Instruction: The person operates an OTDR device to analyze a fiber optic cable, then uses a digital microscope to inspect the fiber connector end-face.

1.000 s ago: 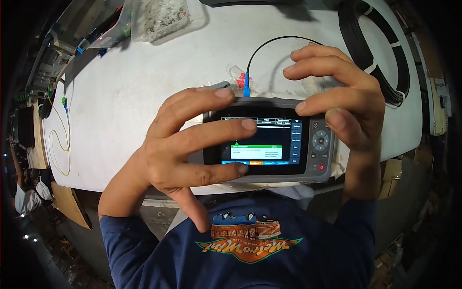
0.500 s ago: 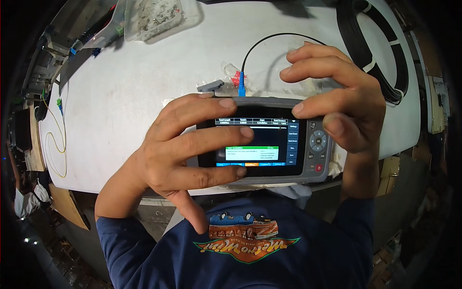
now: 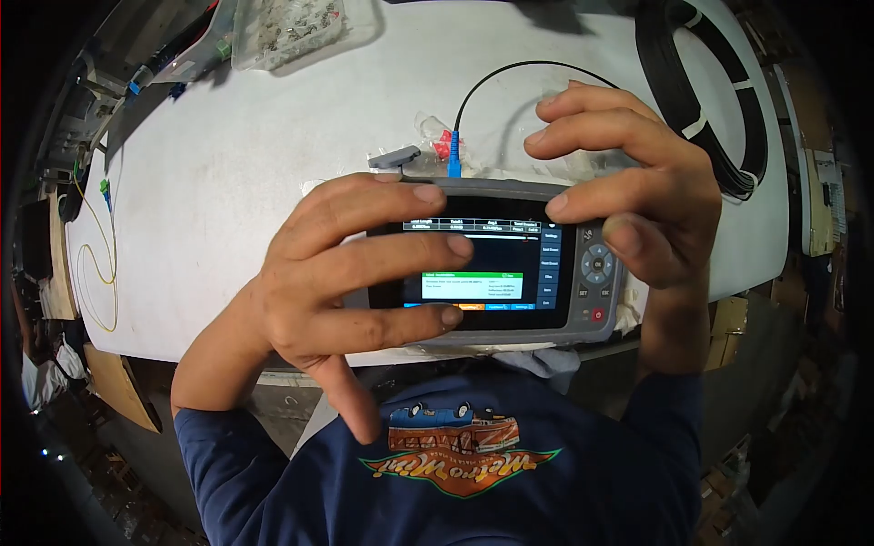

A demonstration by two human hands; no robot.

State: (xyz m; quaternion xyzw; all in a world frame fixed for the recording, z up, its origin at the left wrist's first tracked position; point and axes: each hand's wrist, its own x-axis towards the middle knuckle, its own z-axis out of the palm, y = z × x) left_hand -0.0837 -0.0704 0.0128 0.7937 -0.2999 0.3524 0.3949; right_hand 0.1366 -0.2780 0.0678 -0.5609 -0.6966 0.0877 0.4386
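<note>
A grey handheld OTDR fibre tester [image 3: 596, 311] lies at the table's front edge, its screen lit with a green-topped message box. My left hand [image 3: 337, 264] is spread across the left part of that screen, fingers apart and the thumb pointing down towards my shirt. At the screen's upper right corner is a fingertip of my right hand [image 3: 651, 173], whose other fingers are raised and loosely curved beyond the tester. A blue connector [image 3: 454, 156] sits at the tester's top edge, with a black cable [image 3: 510, 65] arching away from it behind my right hand.
A coil of black cable [image 3: 669, 73] lies on the white table [image 3: 228, 164] at the right. At the back left stands a clear plastic tub [image 3: 360, 32] of small pieces. A yellow fibre lead [image 3: 84, 250] with a green connector [image 3: 105, 189] is at the left.
The whole view has shifted slightly, so things appear a little further left. Both hands keep nearly the same pose over the tester, and its screen looks the same.
</note>
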